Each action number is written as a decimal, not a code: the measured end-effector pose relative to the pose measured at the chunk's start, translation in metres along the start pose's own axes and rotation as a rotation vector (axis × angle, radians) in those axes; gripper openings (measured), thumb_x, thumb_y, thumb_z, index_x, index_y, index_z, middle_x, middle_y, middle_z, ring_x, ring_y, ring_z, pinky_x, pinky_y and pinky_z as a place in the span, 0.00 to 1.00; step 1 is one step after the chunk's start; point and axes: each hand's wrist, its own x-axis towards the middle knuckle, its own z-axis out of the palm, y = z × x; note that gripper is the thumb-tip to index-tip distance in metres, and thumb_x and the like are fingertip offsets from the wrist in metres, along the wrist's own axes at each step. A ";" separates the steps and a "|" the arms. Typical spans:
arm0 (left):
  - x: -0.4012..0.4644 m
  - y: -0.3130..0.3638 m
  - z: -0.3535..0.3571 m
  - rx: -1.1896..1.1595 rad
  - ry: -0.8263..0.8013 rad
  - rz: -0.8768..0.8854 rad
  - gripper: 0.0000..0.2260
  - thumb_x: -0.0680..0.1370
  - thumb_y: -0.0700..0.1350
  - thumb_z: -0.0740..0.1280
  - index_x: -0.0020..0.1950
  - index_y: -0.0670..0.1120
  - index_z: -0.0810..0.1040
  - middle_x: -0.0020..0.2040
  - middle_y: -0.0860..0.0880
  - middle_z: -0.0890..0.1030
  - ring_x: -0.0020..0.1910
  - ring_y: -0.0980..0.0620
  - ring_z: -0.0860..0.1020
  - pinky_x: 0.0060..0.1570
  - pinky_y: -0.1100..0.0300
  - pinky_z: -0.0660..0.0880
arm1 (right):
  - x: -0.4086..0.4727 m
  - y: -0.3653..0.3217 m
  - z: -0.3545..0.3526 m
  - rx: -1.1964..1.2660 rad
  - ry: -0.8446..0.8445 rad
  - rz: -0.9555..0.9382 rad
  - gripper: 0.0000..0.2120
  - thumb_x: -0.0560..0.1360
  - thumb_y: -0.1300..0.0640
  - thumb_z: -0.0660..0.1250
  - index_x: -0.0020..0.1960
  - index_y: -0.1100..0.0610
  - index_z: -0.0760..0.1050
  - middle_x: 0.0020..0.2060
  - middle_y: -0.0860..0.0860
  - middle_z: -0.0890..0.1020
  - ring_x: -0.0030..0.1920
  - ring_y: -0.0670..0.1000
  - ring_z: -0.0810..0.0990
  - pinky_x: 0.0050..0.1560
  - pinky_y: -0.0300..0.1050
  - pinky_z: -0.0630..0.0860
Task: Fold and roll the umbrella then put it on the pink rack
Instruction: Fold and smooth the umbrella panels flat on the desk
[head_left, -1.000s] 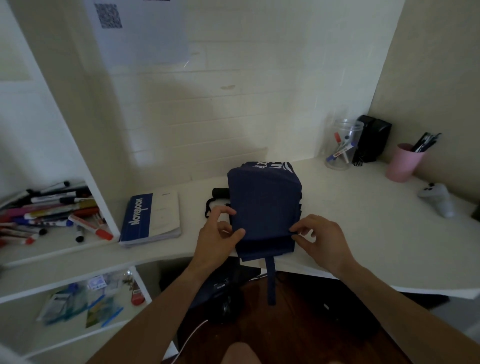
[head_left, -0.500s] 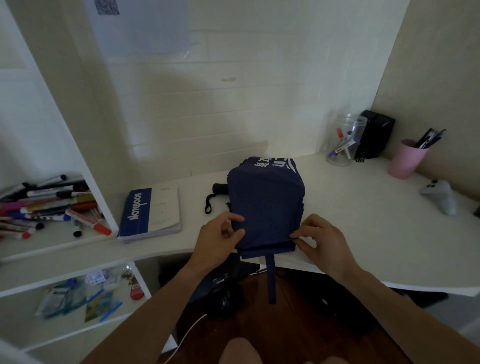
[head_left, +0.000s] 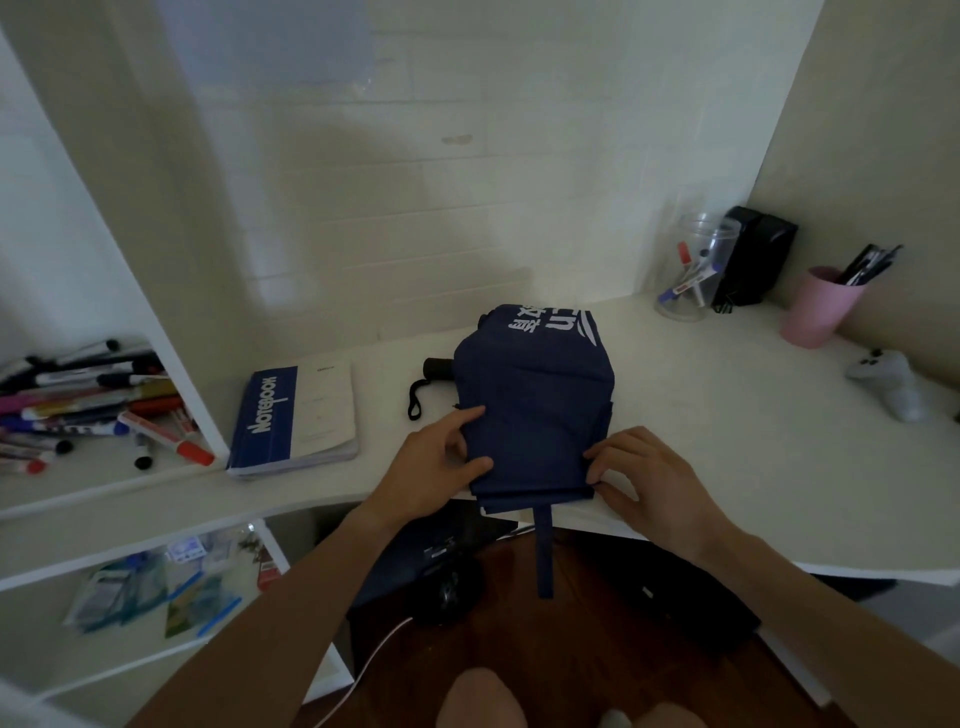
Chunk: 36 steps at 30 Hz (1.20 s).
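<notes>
Step in hand: fold stage, judged from the layout. The umbrella (head_left: 535, 405) lies on the counter (head_left: 727, 441) at its near edge, canopy flattened into a rough navy rectangle with the white lettering at the far end. The black handle (head_left: 436, 368) with its wrist loop sticks out at the umbrella's left side, toward the notebook (head_left: 293, 421). The closing strap (head_left: 543, 551) hangs off the near counter edge, loose.

Left hand (head_left: 434, 467): thumb and fingers curled onto the left edge of the fabric, pinching the layered pleats near the near-left corner. Right hand (head_left: 644, 478): fingertips curled at the near-right corner of the fabric, pinching or pressing the fold edge; which one, I cannot tell.

Rolling not yet begun, as judged: panels look stacked flat, not wound round the shaft.

Next move, as judgement: hold the pleats aligned on both sides, then roll the fabric tight around the shaft in one direction so the strap ends up outermost and can wrap and fasten. Slack pleats would likely spring open.

Pink rack: none in view. Only pink item is a cup (head_left: 818, 306) with pens at the far right of the counter, next to a clear jar (head_left: 693, 275).
</notes>
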 end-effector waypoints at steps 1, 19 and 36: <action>0.000 -0.001 -0.001 -0.008 -0.022 -0.008 0.30 0.76 0.47 0.75 0.76 0.54 0.70 0.44 0.51 0.83 0.47 0.56 0.82 0.58 0.57 0.78 | -0.001 -0.001 -0.001 -0.014 -0.024 0.005 0.09 0.71 0.61 0.75 0.47 0.49 0.81 0.52 0.43 0.83 0.54 0.47 0.77 0.52 0.44 0.79; 0.005 -0.019 -0.004 0.116 -0.120 -0.093 0.47 0.63 0.67 0.73 0.78 0.53 0.66 0.55 0.50 0.83 0.59 0.54 0.80 0.68 0.51 0.73 | 0.040 -0.006 0.023 -0.260 -0.423 0.036 0.32 0.80 0.33 0.46 0.81 0.41 0.47 0.81 0.44 0.42 0.80 0.46 0.38 0.78 0.44 0.37; 0.008 -0.010 0.020 0.793 -0.287 0.301 0.31 0.83 0.66 0.41 0.83 0.56 0.44 0.83 0.55 0.44 0.82 0.57 0.43 0.80 0.52 0.46 | 0.028 0.008 0.020 -0.216 -0.528 0.100 0.40 0.79 0.28 0.43 0.80 0.48 0.34 0.80 0.43 0.36 0.78 0.40 0.34 0.80 0.46 0.41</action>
